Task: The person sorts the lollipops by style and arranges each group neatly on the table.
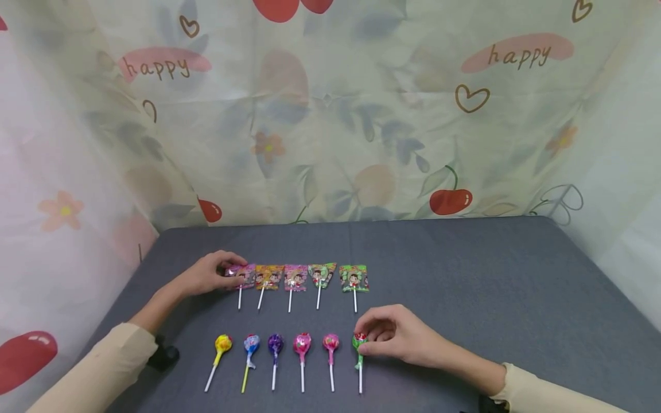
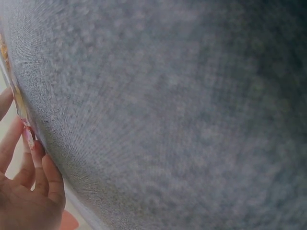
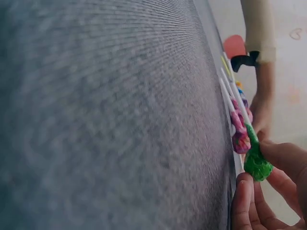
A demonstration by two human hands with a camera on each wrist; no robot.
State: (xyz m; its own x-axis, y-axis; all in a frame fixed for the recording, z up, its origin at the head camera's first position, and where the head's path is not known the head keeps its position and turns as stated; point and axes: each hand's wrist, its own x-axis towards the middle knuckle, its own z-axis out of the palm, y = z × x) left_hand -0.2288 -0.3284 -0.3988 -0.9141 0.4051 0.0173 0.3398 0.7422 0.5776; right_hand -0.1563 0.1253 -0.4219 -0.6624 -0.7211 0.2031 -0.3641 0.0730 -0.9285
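In the head view my left hand (image 1: 213, 273) pinches the left end of a purple-wrapped flat lollipop (image 1: 248, 276), the leftmost of the back row. The left wrist view shows the fingers of the left hand (image 2: 31, 191) at a wrapper's edge (image 2: 29, 136). At the right end of the front row, my right hand (image 1: 403, 337) holds the head of a green round lollipop (image 1: 357, 342) between thumb and fingers. Its white stick (image 1: 360, 378) points toward me. Close up in the right wrist view, the thumb presses the green wrapper (image 3: 258, 163).
Flat-packed lollipops in orange (image 1: 269, 277), pink (image 1: 296, 279) and green (image 1: 354, 279) continue the back row. Along the front row lie yellow (image 1: 223, 343), blue (image 1: 251, 343), purple (image 1: 276, 344) and pink (image 1: 302, 344) round lollipops. A patterned curtain (image 1: 330, 126) stands behind the grey table (image 1: 465, 275).
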